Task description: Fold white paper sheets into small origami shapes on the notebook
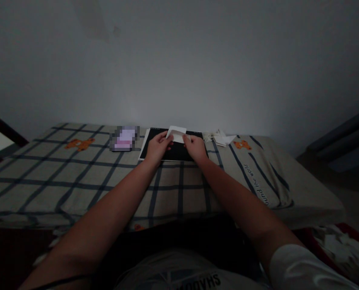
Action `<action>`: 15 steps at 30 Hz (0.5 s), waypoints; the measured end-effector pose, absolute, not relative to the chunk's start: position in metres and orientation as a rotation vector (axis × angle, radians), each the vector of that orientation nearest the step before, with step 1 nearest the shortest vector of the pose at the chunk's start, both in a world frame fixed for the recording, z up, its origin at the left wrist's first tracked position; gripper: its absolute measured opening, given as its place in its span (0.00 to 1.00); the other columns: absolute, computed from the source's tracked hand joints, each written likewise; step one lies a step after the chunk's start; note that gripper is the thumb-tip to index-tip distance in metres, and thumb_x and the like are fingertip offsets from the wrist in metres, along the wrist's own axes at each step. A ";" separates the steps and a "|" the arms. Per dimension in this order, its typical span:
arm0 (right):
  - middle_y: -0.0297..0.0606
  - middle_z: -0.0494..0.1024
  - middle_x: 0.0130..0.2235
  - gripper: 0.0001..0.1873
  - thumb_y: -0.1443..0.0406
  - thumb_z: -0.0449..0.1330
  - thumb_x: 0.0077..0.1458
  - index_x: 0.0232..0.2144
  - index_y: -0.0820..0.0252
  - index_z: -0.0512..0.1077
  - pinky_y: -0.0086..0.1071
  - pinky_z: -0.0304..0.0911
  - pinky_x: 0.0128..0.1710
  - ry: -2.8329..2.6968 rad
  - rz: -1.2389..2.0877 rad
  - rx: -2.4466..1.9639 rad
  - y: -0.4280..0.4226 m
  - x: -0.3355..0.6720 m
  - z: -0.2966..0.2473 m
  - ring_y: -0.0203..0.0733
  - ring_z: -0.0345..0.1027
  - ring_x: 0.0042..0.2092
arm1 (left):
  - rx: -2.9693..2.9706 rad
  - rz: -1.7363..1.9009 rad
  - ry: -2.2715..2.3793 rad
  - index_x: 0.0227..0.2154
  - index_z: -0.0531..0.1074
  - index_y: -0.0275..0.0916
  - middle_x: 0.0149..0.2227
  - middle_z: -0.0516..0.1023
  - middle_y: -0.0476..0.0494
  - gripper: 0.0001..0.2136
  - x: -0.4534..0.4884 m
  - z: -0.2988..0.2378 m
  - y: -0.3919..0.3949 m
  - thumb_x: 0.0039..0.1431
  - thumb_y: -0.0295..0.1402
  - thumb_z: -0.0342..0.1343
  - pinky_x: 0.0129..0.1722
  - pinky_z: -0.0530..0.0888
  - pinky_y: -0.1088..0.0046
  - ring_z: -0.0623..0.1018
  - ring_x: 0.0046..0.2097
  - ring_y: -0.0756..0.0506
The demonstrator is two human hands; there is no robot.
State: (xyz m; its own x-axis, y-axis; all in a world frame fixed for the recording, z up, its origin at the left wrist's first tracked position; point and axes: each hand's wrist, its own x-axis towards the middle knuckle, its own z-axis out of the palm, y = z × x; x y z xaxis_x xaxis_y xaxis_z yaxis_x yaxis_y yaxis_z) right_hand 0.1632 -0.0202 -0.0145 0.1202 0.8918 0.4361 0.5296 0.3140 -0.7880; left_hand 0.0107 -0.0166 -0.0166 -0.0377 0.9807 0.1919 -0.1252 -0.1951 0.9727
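Note:
A small piece of white paper, with a fold across it, is held up between my two hands. My left hand pinches its left edge between thumb and fingers. At the paper's right edge, my right hand grips it the same way. Both hands are just above a black notebook or folder, with white sheets showing along its left side. To the right of the notebook lies a small heap of white paper pieces; their exact shapes are hard to make out.
A checked cloth with orange bear prints covers the table. On the left lies a blurred-out phone-like object. A plain wall stands directly behind. Low at the right, a red container holds many white paper scraps.

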 end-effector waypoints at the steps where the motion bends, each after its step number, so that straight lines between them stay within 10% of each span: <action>1: 0.33 0.68 0.20 0.22 0.53 0.50 0.55 0.19 0.62 0.69 0.28 0.51 0.26 -1.552 0.440 -1.345 -0.019 0.164 -0.015 0.35 0.60 0.24 | 1.232 1.447 0.999 0.47 0.70 0.37 0.32 0.77 0.43 0.23 0.010 -0.017 -0.015 0.47 0.36 0.62 0.26 0.69 0.77 0.75 0.31 0.49; 10: 0.31 0.73 0.25 0.20 0.57 0.56 0.52 0.47 0.56 0.64 0.29 0.60 0.32 -1.524 0.479 -1.130 -0.022 0.161 -0.018 0.36 0.67 0.29 | 1.265 1.559 0.991 0.50 0.68 0.35 0.26 0.76 0.47 0.22 0.007 -0.023 -0.009 0.49 0.29 0.58 0.31 0.73 0.74 0.75 0.26 0.51; 15: 0.34 0.74 0.29 0.15 0.61 0.52 0.56 0.46 0.55 0.67 0.30 0.63 0.33 -1.590 0.539 -1.051 -0.020 0.162 -0.019 0.37 0.69 0.31 | 1.200 1.577 0.933 0.47 0.70 0.36 0.30 0.77 0.45 0.19 0.007 -0.022 -0.008 0.49 0.29 0.58 0.33 0.74 0.74 0.75 0.28 0.51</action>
